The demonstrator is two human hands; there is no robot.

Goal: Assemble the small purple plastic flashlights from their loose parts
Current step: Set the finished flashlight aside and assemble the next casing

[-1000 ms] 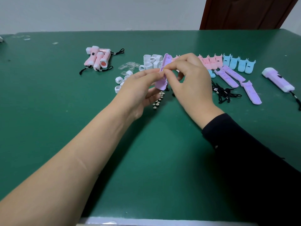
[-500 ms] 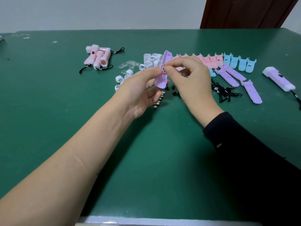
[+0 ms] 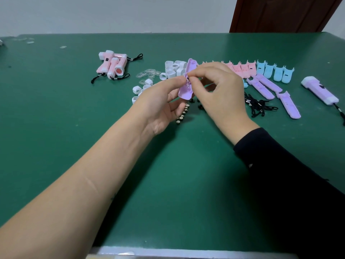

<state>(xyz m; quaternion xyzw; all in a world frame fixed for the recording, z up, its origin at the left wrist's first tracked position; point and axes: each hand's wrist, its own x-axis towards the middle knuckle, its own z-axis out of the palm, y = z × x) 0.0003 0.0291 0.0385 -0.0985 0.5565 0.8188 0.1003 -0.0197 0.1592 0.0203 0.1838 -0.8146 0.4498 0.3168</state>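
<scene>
Green table (image 3: 56, 128), purple shell half (image 3: 186, 85), pink flashlights (image 3: 112, 66), blue shells (image 3: 274, 71), white caps (image 3: 173, 69), black cords (image 3: 259, 107), black sleeve (image 3: 289, 184)

Four purple shells (image 3: 289, 106), one purple flashlight (image 3: 319, 90)

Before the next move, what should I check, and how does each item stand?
1. Purple half-shell held by left hand: ok.
2. Right hand pinching a small part at the shell's inner face: ok.
3. That part fully seated: cannot tell.
4. Spare purple half-shells lying to the right: ok.
5. White caps available behind the hands: ok.
6. Button cells lined up on the table: ok.
</scene>
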